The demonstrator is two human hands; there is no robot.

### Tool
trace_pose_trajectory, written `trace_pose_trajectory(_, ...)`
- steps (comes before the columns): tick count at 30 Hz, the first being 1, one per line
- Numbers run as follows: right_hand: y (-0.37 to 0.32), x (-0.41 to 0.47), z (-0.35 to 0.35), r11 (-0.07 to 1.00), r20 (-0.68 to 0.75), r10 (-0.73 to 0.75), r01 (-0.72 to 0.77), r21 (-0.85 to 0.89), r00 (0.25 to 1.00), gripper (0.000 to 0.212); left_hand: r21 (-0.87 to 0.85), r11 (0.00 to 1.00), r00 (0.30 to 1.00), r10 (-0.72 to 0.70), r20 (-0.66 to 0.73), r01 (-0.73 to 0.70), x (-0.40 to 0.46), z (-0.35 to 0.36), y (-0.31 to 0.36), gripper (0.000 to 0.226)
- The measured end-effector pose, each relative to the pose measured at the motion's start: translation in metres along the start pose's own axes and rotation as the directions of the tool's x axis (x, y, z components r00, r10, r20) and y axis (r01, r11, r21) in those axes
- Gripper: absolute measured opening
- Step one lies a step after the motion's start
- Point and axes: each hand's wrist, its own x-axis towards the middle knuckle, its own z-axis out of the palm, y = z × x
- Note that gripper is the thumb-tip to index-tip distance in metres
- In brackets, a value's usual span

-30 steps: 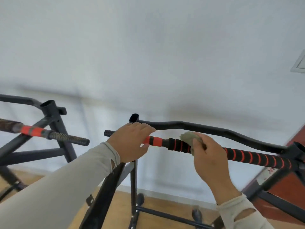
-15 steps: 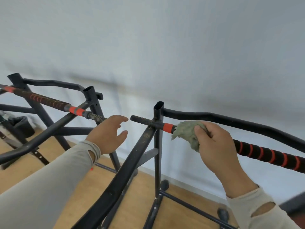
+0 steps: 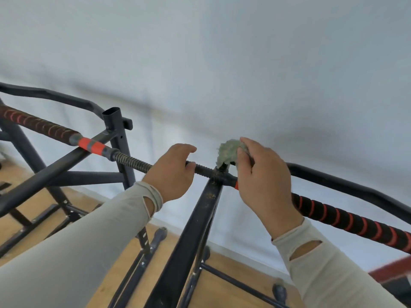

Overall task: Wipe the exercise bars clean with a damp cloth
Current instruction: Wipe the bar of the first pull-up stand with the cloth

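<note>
Here, right hand (image 3: 262, 181) grip pinches green cloth (image 3: 228, 153) atop post of right bar (image 3: 347, 218); left hand (image 3: 172, 174) curls round its threaded end (image 3: 201, 168). Risk: cloth snagging on threads or joint, slipping free. Post top hidden under cloth; cloth's dampness unclear.

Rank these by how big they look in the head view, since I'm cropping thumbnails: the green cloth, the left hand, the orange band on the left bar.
1. left hand, though it is nearer the camera
2. green cloth, partly hidden by the right hand
3. orange band
</note>
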Motion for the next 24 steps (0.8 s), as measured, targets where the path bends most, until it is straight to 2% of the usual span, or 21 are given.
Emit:
trace_pose_trajectory(2, -0.006, 0.005, 0.008, 0.993, -0.104, -0.112, 0.107, -0.053, 0.988, 0.036, -0.137, 0.974, 0.984, -0.175, 0.029, 0.178, 0.008, 0.004, 0.001, 0.039)
trace_pose_trajectory(4, -0.006, 0.009, 0.016, 0.965, -0.104, -0.231, 0.215, -0.151, 0.967, 0.033, -0.233, 0.924, 0.952, -0.302, 0.047, 0.304, 0.013, 0.009, 0.000, 0.034)
trace_pose_trajectory(6, -0.003, 0.006, 0.026, 0.924, 0.157, -0.272, 0.304, -0.234, 0.949, 0.027, -0.272, 0.906, 0.943, -0.332, 0.013, 0.323, 0.014, 0.015, -0.003, 0.027)
trace_pose_trajectory(8, 0.003, -0.004, 0.034, 0.900, 0.440, -0.237, 0.366, -0.235, 0.866, 0.035, -0.295, 0.901, 0.940, -0.341, -0.027, 0.318, 0.012, 0.021, -0.004, 0.025)
trace_pose_trajectory(11, 0.017, -0.003, 0.031, 0.935, 0.560, -0.193, 0.324, -0.145, 0.806, 0.046, -0.344, 0.886, 0.932, -0.355, -0.073, 0.311, 0.006, 0.027, -0.004, 0.025)
trace_pose_trajectory(13, 0.022, 0.005, 0.023, 0.944, 0.611, -0.238, 0.328, -0.038, 0.755, 0.042, -0.424, 0.851, 0.920, -0.381, -0.095, 0.310, 0.000, 0.033, -0.005, 0.021)
trace_pose_trajectory(15, 0.026, 0.012, 0.018, 0.947, 0.638, -0.242, 0.321, -0.009, 0.731, 0.034, -0.568, 0.762, 0.903, -0.423, -0.073, 0.311, -0.006, 0.039, -0.008, 0.017)
trace_pose_trajectory(17, 0.026, 0.016, 0.019, 0.954, 0.640, -0.202, 0.298, -0.044, 0.741, 0.024, -0.722, 0.621, 0.889, -0.457, -0.016, 0.306, -0.010, 0.043, -0.011, 0.016)
trace_pose_trajectory(19, 0.022, 0.016, 0.026, 0.954, 0.579, -0.199, 0.291, -0.070, 0.791, 0.020, -0.806, 0.517, 0.885, -0.465, 0.019, 0.289, -0.013, 0.046, -0.015, 0.017)
trace_pose_trajectory(22, 0.008, 0.018, 0.047, 0.953, 0.475, -0.185, 0.275, -0.128, 0.860, 0.026, -0.855, 0.453, 0.886, -0.463, 0.019, 0.255, -0.015, 0.050, -0.017, 0.018)
trace_pose_trajectory(24, -0.002, 0.023, 0.060, 0.985, 0.435, -0.094, 0.148, -0.093, 0.896, 0.026, -0.870, 0.434, 0.886, -0.464, 0.009, 0.236, -0.016, 0.053, -0.017, 0.017)
